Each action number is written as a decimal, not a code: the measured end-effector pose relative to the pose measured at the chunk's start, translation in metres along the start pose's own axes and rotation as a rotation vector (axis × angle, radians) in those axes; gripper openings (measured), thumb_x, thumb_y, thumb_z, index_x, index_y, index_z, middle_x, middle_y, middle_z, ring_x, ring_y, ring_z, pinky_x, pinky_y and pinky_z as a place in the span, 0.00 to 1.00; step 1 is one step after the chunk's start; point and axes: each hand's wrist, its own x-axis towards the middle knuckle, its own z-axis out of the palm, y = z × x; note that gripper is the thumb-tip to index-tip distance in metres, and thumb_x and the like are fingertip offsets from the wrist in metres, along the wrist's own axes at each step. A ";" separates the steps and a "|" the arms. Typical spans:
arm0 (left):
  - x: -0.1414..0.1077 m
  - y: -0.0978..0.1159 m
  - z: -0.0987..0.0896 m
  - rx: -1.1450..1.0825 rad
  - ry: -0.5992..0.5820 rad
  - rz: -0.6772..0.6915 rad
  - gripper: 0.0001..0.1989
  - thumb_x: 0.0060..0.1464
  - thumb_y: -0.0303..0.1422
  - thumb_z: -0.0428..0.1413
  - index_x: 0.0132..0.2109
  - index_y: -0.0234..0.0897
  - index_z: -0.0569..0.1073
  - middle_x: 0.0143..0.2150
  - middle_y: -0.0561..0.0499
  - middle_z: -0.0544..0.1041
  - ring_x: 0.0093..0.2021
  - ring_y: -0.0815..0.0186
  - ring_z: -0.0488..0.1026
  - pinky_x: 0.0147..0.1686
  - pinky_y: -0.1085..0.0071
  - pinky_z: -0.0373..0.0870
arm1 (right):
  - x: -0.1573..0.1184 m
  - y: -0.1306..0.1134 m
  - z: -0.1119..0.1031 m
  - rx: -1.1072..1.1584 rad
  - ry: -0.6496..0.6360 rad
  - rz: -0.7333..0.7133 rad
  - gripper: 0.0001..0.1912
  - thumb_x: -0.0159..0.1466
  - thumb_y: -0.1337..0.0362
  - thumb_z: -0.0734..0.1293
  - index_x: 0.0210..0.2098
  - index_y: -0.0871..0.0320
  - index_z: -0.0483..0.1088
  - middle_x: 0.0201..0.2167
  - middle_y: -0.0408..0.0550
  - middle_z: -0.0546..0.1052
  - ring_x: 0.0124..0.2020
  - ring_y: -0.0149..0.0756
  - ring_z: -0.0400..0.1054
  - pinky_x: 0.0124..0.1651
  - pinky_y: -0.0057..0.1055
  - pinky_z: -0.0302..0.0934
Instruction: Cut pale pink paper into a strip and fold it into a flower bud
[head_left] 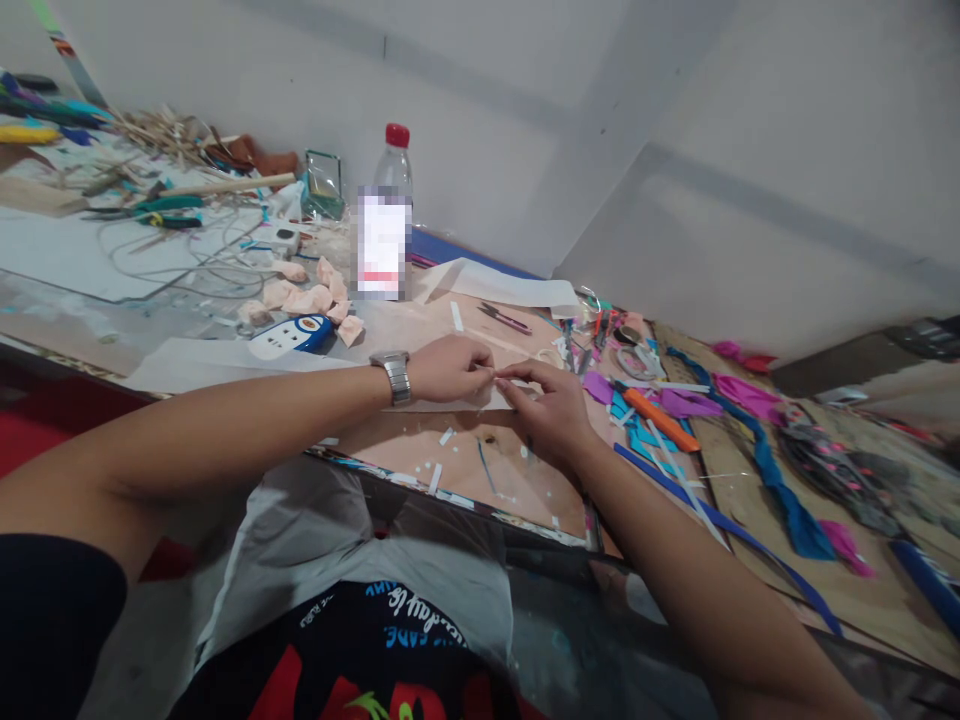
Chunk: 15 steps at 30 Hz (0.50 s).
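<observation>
My left hand [454, 370], with a metal watch [395, 378] at its wrist, is closed in a pinch over the wooden work board. Just to its right my right hand [551, 405] pinches too, and the fingertips of both hands meet. Whatever lies between the fingertips is too small to make out. Under my left forearm and hands runs a long sheet of white paper [202, 366]. Small white paper scraps [436, 478] are scattered on the board nearer to me. Beyond my hands lie small thread snips [506, 320] and a short white strip [457, 317].
A bottle with a red cap [397, 136] stands behind a blue-and-white power strip [292, 336] and crumpled peach-coloured pieces [304, 298]. Pliers [169, 212] and thin sticks [161, 135] clutter the left. An orange cutter [661, 418], ribbons [795, 510] and a saw [847, 362] lie right.
</observation>
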 end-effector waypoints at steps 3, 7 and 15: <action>0.000 -0.001 0.001 -0.006 0.007 0.004 0.14 0.62 0.34 0.52 0.41 0.34 0.83 0.37 0.48 0.83 0.37 0.66 0.74 0.37 0.70 0.61 | 0.000 0.001 0.000 -0.004 0.002 0.001 0.10 0.67 0.58 0.72 0.41 0.57 0.82 0.38 0.47 0.84 0.39 0.33 0.77 0.44 0.30 0.68; 0.000 -0.001 0.001 -0.014 0.018 0.010 0.13 0.62 0.34 0.53 0.40 0.34 0.82 0.36 0.49 0.83 0.36 0.66 0.74 0.37 0.70 0.61 | 0.001 0.003 0.001 -0.012 0.009 0.006 0.10 0.66 0.58 0.72 0.40 0.57 0.82 0.38 0.47 0.84 0.39 0.34 0.78 0.45 0.30 0.68; 0.000 -0.002 0.003 -0.017 0.028 0.010 0.13 0.62 0.34 0.53 0.41 0.33 0.82 0.35 0.49 0.82 0.35 0.67 0.72 0.35 0.70 0.59 | 0.001 0.004 0.001 -0.011 0.015 0.007 0.10 0.66 0.57 0.72 0.39 0.57 0.82 0.37 0.47 0.83 0.39 0.35 0.77 0.44 0.31 0.69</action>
